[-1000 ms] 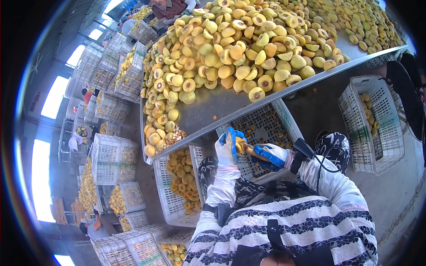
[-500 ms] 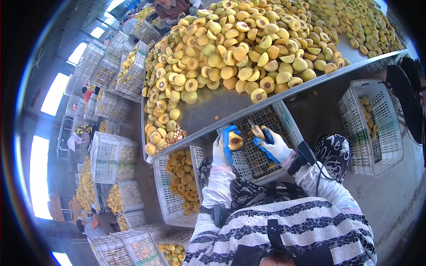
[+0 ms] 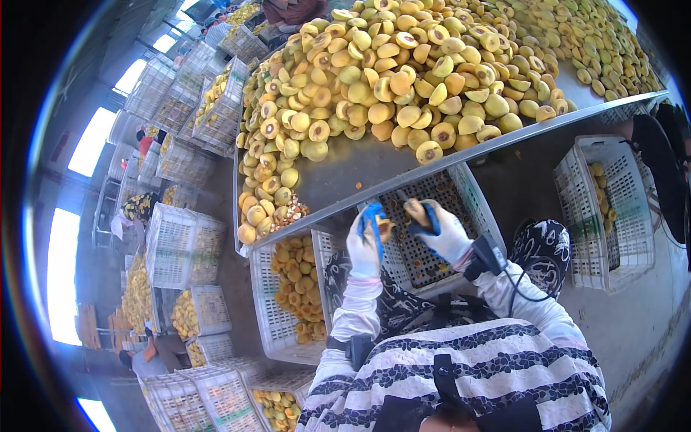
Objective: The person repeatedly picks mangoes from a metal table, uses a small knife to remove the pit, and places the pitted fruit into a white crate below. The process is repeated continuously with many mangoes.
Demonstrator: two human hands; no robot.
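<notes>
My left hand (image 3: 363,245), in a white glove with blue coating, is closed round a yellow fruit half (image 3: 385,230). Just to its right, my right hand (image 3: 445,234), gloved alike, grips a wooden-handled tool (image 3: 415,211) whose thin metal end points up and away. Both are above a white plastic crate (image 3: 481,207) with a perforated dark bottom and some scraps in it. Beyond them, a metal table (image 3: 324,185) bears a big heap of halved yellow fruit (image 3: 403,86), with a small pile of pale bits at the near left corner.
A crate of fruit halves (image 3: 291,263) stands left of my knees, another crate (image 3: 579,223) at the right. Stacked crates (image 3: 183,245) line the left side. Co-workers (image 3: 288,13) sit beyond the table and at the left; a dark-clothed leg (image 3: 655,173) shows at far right.
A second ago my hands met at the fruit with the tool in it; they have since moved apart, and the fruit in my left hand has turned.
</notes>
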